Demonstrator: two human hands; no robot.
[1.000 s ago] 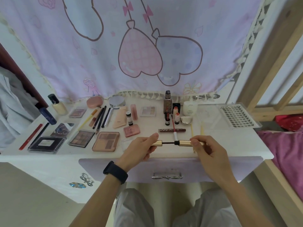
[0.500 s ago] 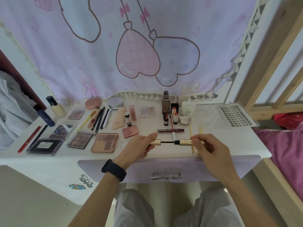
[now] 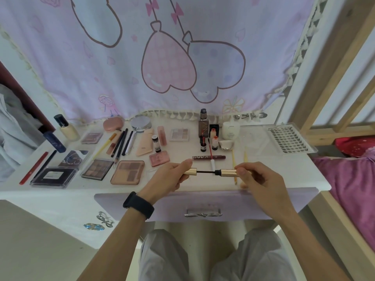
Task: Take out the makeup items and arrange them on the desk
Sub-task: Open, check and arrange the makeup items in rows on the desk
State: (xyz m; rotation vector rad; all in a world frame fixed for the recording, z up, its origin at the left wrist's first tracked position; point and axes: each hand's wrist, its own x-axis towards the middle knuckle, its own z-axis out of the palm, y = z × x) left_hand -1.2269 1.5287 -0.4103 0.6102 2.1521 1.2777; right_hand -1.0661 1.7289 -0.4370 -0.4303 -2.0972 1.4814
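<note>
I hold a gold mascara pulled apart over the front of the white desk [image 3: 203, 188]. My left hand [image 3: 170, 177] pinches the gold cap [image 3: 191, 171], whose black wand [image 3: 206, 171] runs into the gold tube [image 3: 228, 173] gripped by my right hand [image 3: 257, 179]. Only part of the wand shows between the two pieces. Many makeup items lie spread on the desk behind: eyeshadow palettes [image 3: 127, 172], pencils [image 3: 119, 144], a foundation bottle [image 3: 203, 123] and a dark lip tube [image 3: 209, 157].
A clear lash tray [image 3: 290, 139] lies at the back right, a white jar [image 3: 230, 129] beside small bottles [image 3: 214, 141]. A lilac drawer front [image 3: 203, 205] hangs below the desk edge. A wooden bed frame [image 3: 334, 78] and pink bedding [image 3: 353, 179] stand to the right.
The gap between cap and tube has stayed about the same and both hands keep their grip; the view has shifted slightly.
</note>
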